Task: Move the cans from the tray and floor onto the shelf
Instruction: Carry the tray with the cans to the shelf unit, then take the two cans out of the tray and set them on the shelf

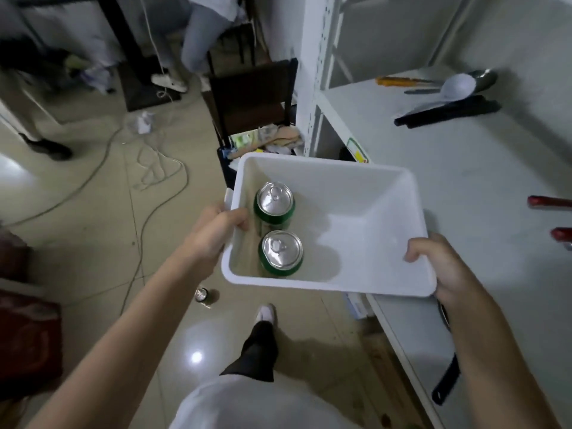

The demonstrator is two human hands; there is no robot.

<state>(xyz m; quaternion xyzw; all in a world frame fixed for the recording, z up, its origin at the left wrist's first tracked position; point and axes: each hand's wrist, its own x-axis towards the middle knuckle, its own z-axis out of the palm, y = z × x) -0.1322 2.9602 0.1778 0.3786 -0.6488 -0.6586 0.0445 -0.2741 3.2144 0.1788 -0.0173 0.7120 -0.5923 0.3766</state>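
Observation:
I hold a white plastic tray [356, 199] in the air at the front edge of the grey shelf [483, 181]. My left hand [213, 233] grips its left rim and my right hand [445, 267] grips its near right corner. Two green cans stand upright along the tray's left side, one farther [274, 201] and one nearer [282, 252], each with a silver pull-tab lid. A third can [201, 295] stands on the floor below the tray, just under my left forearm.
On the shelf lie a white ladle [455, 88], a black utensil [448, 113], an orange-handled tool [399, 81] and red handles [551, 202] at the right edge. A dark chair [250, 100], cables [158, 171], clutter and other people's legs [198, 35] occupy the floor to the left.

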